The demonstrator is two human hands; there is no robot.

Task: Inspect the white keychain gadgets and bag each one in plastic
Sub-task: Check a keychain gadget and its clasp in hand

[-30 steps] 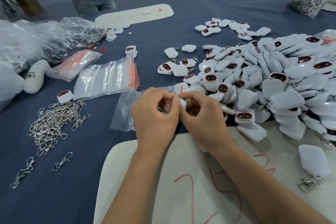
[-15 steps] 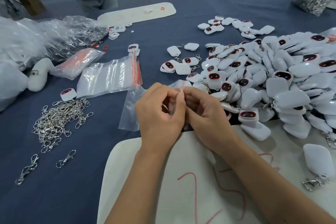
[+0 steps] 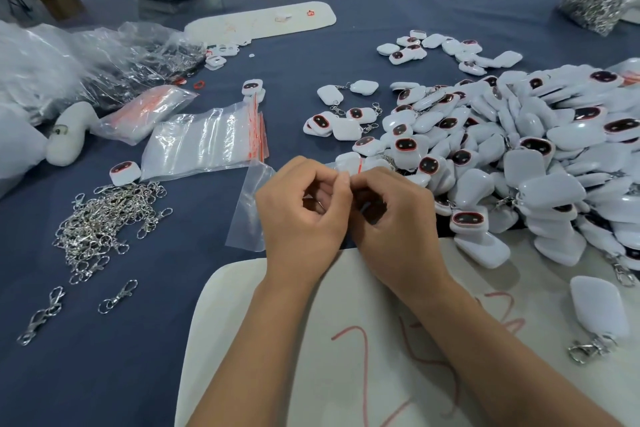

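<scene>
So both hands are curled up tight and touching each other: left hand (image 3: 304, 215) and right hand (image 3: 391, 218) pinch the top edge of a clear plastic bag (image 3: 247, 208) just above the white board (image 3: 346, 340). Can't tell if a gadget's inside. The pile of white keychain gadgets (image 3: 519, 156) sits just right of them.
</scene>
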